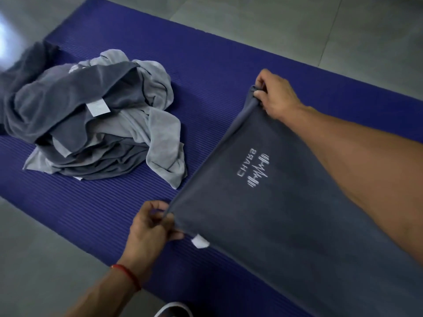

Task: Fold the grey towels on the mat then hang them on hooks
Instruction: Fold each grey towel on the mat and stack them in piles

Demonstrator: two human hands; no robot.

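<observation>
Nearest, your left hand (150,221) pinches one corner of the dark grey towel (286,213), a white tag (200,241) just beside your fingers. Your right hand (275,94) grips the far corner, fingertips hidden in cloth. Beyond, crumpled grey towels (91,120) heap on the purple mat (206,65), their left edge blurred.

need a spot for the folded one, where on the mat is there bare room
Bare mat lies beyond the towel pile, and between the pile and the dark towel both hands hold; a strip runs along the near edge by the left hand. The pile crowds the left end.
</observation>
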